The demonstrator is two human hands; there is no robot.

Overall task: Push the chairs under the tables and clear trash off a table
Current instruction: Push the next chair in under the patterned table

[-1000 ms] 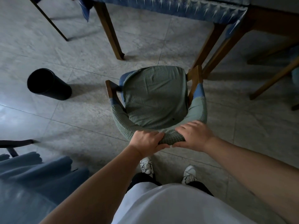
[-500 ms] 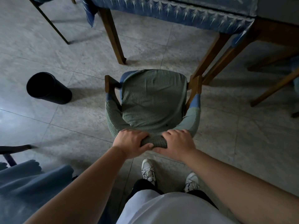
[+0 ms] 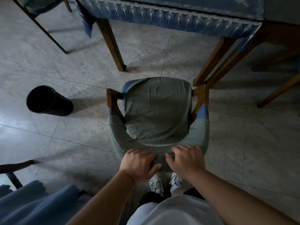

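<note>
A wooden armchair (image 3: 158, 111) with a green checked cover stands on the tiled floor, its seat facing the table (image 3: 178, 15) with the blue patterned cloth at the top. My left hand (image 3: 139, 164) grips the top of the curved backrest, thumb wrapped under it. Beside it, my right hand (image 3: 186, 159) holds the same backrest with fingers curled over the top. The chair's front edge is level with the table's right legs, short of the cloth's hem.
A black bin (image 3: 47, 101) stands on the floor to the left. Another chair's leg (image 3: 42, 28) shows top left, more wooden legs (image 3: 279, 91) at right. Blue fabric (image 3: 32, 203) and a dark chair arm (image 3: 16, 165) lie bottom left. My shoes (image 3: 156, 184) are behind the chair.
The chair has slid a little to the left and my hands have shifted with it along the backrest. The table now appears closer and larger in view.
</note>
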